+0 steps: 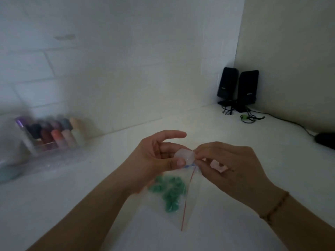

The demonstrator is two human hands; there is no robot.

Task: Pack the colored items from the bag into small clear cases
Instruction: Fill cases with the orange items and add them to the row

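Note:
A clear zip bag (188, 207) with a red seal line hangs below my hands, holding several green items (170, 191). My left hand (155, 158) pinches a small clear case (184, 156) between thumb and fingers, its index finger stretched out above. My right hand (230, 167) pinches at the case's right side and at the bag's top edge, fingers curled. Both hands meet above the white table (90, 205). What is inside the case is too blurred to tell.
A clear organiser (52, 140) with several coloured containers stands at the left against the wall. Two black speakers (237, 89) with cables sit in the far right corner. A dark object (326, 142) lies at the right edge.

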